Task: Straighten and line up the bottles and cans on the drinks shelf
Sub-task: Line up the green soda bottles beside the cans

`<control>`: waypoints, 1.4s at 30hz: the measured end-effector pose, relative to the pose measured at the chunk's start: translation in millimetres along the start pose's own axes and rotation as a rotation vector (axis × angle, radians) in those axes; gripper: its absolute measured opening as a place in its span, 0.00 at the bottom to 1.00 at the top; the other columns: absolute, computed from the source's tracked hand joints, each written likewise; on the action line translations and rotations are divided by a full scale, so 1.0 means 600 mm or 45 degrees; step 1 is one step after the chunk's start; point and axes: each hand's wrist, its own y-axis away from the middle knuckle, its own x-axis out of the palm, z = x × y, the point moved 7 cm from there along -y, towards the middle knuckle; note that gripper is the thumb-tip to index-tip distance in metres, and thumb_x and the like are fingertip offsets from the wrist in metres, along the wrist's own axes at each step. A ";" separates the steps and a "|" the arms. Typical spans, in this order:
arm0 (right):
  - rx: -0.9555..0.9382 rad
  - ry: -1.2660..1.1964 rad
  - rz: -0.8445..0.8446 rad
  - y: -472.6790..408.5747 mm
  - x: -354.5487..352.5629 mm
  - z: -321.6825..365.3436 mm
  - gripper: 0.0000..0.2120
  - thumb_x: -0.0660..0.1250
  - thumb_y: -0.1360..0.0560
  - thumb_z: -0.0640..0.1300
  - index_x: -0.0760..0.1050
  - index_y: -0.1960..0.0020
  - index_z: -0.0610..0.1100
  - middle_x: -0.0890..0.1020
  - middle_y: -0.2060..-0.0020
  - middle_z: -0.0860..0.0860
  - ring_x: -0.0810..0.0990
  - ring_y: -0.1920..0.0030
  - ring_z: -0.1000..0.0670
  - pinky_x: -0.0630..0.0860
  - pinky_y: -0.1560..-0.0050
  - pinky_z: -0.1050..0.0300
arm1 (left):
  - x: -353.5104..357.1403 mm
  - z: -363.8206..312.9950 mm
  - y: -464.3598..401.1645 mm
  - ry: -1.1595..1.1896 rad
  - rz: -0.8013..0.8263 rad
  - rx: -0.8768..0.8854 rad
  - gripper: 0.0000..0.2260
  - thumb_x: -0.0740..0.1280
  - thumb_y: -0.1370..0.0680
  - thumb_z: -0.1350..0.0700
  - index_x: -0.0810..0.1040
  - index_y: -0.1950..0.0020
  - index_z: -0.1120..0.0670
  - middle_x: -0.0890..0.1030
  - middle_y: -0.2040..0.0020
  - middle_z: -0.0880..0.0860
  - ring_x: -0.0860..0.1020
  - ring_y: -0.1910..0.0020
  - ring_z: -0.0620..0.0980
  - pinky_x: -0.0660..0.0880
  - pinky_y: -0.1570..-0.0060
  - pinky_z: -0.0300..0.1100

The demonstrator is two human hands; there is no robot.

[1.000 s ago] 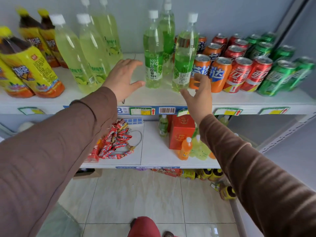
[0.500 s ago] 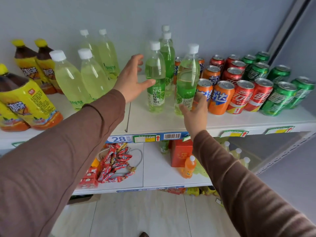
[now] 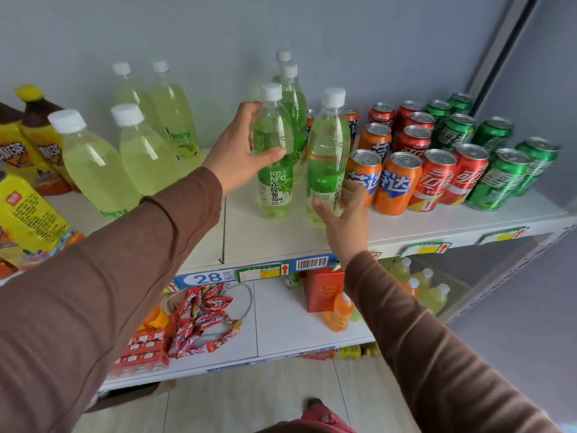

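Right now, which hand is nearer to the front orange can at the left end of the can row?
Right. The right hand sits at the base of the front green-label bottle, directly beside the orange can. The left hand wraps the other green-label bottle, farther left.

You see pale green bottles (image 3: 274, 157) with white caps and green-and-white labels, beside orange cans (image 3: 398, 182), red cans (image 3: 437, 179) and green cans (image 3: 499, 179). Your sleeves (image 3: 109, 276) are brown, the shelf (image 3: 281, 239) white.

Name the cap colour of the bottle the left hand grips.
White, clearest in the head view: the grape drink bottle has a white cap.
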 end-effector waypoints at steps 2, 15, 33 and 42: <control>-0.026 0.058 0.009 -0.002 0.001 0.000 0.33 0.75 0.30 0.55 0.68 0.32 0.44 0.78 0.43 0.48 0.75 0.41 0.41 0.74 0.39 0.40 | 0.001 0.007 -0.005 0.072 0.012 -0.007 0.33 0.75 0.28 0.46 0.62 0.28 0.49 0.72 0.33 0.43 0.75 0.35 0.47 0.72 0.33 0.50; -0.032 -0.305 0.520 -0.042 -0.006 0.035 0.34 0.71 0.26 0.59 0.65 0.27 0.45 0.78 0.34 0.49 0.77 0.34 0.52 0.74 0.31 0.45 | -0.001 0.009 -0.014 0.139 0.151 0.012 0.37 0.74 0.29 0.43 0.57 0.26 0.40 0.74 0.32 0.45 0.78 0.37 0.46 0.75 0.37 0.57; 0.336 -0.394 0.828 -0.082 -0.009 0.113 0.21 0.70 0.24 0.57 0.78 0.36 0.48 0.86 0.51 0.49 0.86 0.59 0.52 0.80 0.65 0.60 | -0.038 0.018 -0.015 0.274 0.212 -0.330 0.33 0.78 0.34 0.41 0.72 0.31 0.39 0.82 0.43 0.50 0.82 0.46 0.51 0.79 0.57 0.42; 0.296 -0.420 0.832 -0.073 0.006 0.126 0.21 0.72 0.25 0.55 0.77 0.36 0.48 0.86 0.48 0.47 0.87 0.54 0.47 0.82 0.60 0.53 | -0.064 0.010 0.014 0.317 0.182 -0.352 0.30 0.79 0.36 0.40 0.74 0.36 0.35 0.83 0.45 0.53 0.82 0.45 0.53 0.79 0.49 0.48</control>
